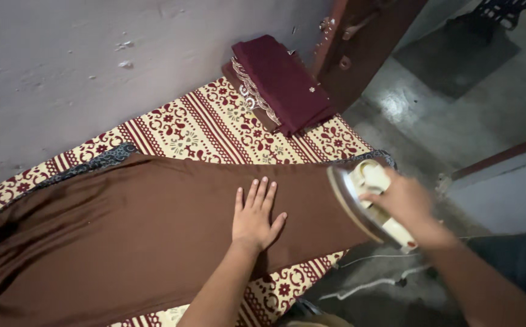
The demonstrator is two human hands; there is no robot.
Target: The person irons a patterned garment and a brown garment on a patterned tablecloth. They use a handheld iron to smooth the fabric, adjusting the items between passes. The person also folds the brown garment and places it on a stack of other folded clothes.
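Head view | my left hand [256, 213] flat, fingers spread on brown cloth [123, 230] | right hand [403, 203] grips iron [366, 203], tilted up at cloth's end

Two hands are showing: one left hand [256, 213] and one right hand [403, 201]. One cream electric iron [366, 203] is appearing, and one long brown garment [123, 236] is lying spread out. One patterned red-and-cream cloth [214, 130] is lying beneath it. One folded maroon garment [284, 82] with embroidered trim is sitting apart. One thin white cord [372, 283] is trailing on the floor.
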